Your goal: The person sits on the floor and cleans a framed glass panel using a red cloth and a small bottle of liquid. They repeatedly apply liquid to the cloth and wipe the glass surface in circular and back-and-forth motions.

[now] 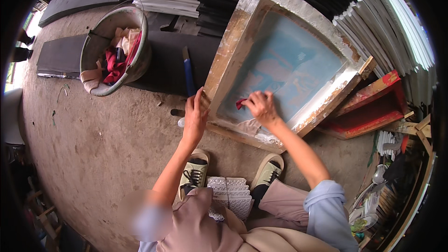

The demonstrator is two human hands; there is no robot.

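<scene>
Left hand (195,116): loosely open, touching frame (225,58), left
Right hand (261,108): pinching red cloth (241,103)
Screen (291,37): maybe part done; pale marks left

Spread beneath and left of the left hand (196,112), a dusty grey-brown concrete floor (121,135). Just beside that hand, low down, a short dark cylinder (177,112) and a small whitish object (181,122). Farther forward and leftward of it, a long flat black slab (165,70), bearing a blue-handled tool with a narrow blade (188,72). Left of the tool, seemingly over the slab, a round grey bucket (144,58), its base hidden. Bodyward of the hand, two pale green lace-up shoes (195,172), with a tied stack of white patterned pieces (228,191) between.
</scene>
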